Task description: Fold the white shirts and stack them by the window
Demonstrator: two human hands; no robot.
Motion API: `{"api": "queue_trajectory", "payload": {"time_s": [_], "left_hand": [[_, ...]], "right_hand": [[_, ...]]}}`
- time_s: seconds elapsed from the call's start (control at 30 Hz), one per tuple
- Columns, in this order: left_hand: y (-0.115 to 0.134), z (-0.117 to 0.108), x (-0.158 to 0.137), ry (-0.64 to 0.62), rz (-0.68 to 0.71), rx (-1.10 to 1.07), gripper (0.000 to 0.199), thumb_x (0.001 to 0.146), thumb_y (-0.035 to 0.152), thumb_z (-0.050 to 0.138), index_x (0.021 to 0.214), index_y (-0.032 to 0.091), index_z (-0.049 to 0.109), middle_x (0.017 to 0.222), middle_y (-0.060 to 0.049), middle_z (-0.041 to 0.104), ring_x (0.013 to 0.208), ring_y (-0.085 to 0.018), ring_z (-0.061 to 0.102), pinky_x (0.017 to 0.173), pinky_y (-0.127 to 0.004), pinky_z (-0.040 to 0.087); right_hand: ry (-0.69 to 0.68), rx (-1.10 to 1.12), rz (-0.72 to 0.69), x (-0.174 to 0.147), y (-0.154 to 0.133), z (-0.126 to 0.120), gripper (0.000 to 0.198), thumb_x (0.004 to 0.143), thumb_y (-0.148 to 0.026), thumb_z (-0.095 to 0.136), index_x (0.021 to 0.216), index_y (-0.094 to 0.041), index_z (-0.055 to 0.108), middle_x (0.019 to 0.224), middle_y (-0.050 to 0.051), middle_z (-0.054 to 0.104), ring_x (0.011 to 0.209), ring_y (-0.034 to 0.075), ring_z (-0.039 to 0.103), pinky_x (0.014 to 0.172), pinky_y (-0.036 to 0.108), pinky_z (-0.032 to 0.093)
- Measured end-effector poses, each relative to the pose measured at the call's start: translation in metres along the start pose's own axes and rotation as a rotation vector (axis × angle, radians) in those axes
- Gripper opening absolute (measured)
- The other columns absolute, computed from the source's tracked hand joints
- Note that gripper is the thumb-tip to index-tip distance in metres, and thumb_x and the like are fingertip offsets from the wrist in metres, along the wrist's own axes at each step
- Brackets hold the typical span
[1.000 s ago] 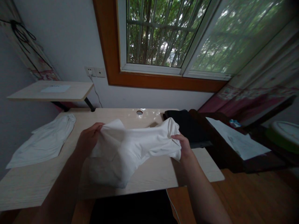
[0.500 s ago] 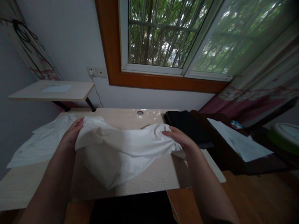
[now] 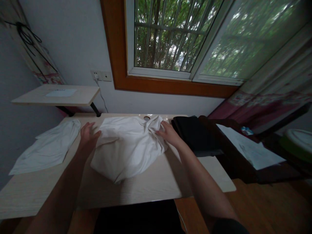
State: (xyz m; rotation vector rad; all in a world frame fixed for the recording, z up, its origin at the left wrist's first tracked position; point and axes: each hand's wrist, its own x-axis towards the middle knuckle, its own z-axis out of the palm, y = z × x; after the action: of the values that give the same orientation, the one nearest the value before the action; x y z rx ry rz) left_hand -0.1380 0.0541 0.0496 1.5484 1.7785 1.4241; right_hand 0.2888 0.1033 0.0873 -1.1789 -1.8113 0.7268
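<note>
A white garment (image 3: 129, 146), probably a T-shirt, lies loosely spread and wrinkled on the pale wooden desk (image 3: 146, 193). Its right part is bunched into folds. My left hand (image 3: 89, 135) is beside its upper left edge, fingers apart and holding nothing. At the bunched right side, my right hand (image 3: 169, 134) touches the cloth with thumb and fingers spread. Another piece of white cloth (image 3: 48, 146) lies on the desk to the left of my left hand.
A raised shelf (image 3: 83, 96) carrying a sheet of paper stands at the back left. Black folders (image 3: 195, 135) lie on the right of the desk. Beyond them, papers (image 3: 246, 146) rest on a dark surface. A window (image 3: 170, 42) is above.
The garment was held up, stretched between both hands; now it lies on the desk, farther back. My left hand has let go. My right hand has moved left and its fingers have spread.
</note>
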Motion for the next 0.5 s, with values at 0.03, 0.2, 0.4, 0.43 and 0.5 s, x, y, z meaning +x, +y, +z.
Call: {"api": "queue_trajectory", "payload": {"time_s": [0.03,0.2,0.4,0.43,0.5], "left_hand": [[-0.004,0.0,-0.006,-0.032,0.087,0.114,0.05,0.082,0.042,0.068,0.128,0.023,0.059,0.151,-0.014,0.047,0.147,-0.034,0.036,0.123,-0.055,0.027],[0.001,-0.002,-0.049,-0.329,0.302,0.368,0.021,0.088,0.038,0.058,0.093,0.023,0.072,0.102,-0.01,0.07,0.107,-0.029,0.062,0.107,-0.049,0.043],[0.019,-0.011,-0.1,-0.731,0.359,0.372,0.028,0.089,0.049,0.065,0.105,0.027,0.073,0.111,-0.007,0.07,0.108,-0.028,0.062,0.101,-0.044,0.049],[0.02,-0.013,-0.105,-0.756,0.371,0.361,0.036,0.086,0.05,0.069,0.115,0.029,0.071,0.12,-0.008,0.069,0.115,-0.029,0.06,0.104,-0.044,0.048],[0.021,-0.015,-0.112,-0.793,0.392,0.351,0.055,0.08,0.05,0.076,0.13,0.031,0.065,0.135,-0.009,0.063,0.127,-0.031,0.056,0.11,-0.046,0.046]], "right_hand": [[0.014,-0.071,-0.005,-0.008,0.004,0.006,0.044,0.074,-0.03,0.08,0.116,-0.023,0.069,0.13,0.012,0.065,0.13,0.034,0.054,0.119,0.053,0.033],[-0.026,-0.298,-0.095,-0.058,0.012,0.032,0.028,0.086,-0.027,0.07,0.114,-0.024,0.068,0.119,0.013,0.066,0.116,0.032,0.058,0.105,0.052,0.045],[-0.413,-0.271,-0.358,-0.107,0.02,0.038,0.046,0.083,-0.046,0.082,0.124,-0.029,0.069,0.128,0.011,0.066,0.12,0.03,0.06,0.102,0.046,0.048],[-0.393,-0.31,-0.356,-0.111,0.022,0.038,0.051,0.081,-0.046,0.083,0.127,-0.029,0.068,0.131,0.012,0.066,0.122,0.032,0.059,0.103,0.048,0.047],[-0.351,-0.381,-0.346,-0.114,0.025,0.038,0.046,0.084,-0.041,0.081,0.127,-0.029,0.068,0.13,0.012,0.067,0.122,0.032,0.059,0.102,0.049,0.047]]}}
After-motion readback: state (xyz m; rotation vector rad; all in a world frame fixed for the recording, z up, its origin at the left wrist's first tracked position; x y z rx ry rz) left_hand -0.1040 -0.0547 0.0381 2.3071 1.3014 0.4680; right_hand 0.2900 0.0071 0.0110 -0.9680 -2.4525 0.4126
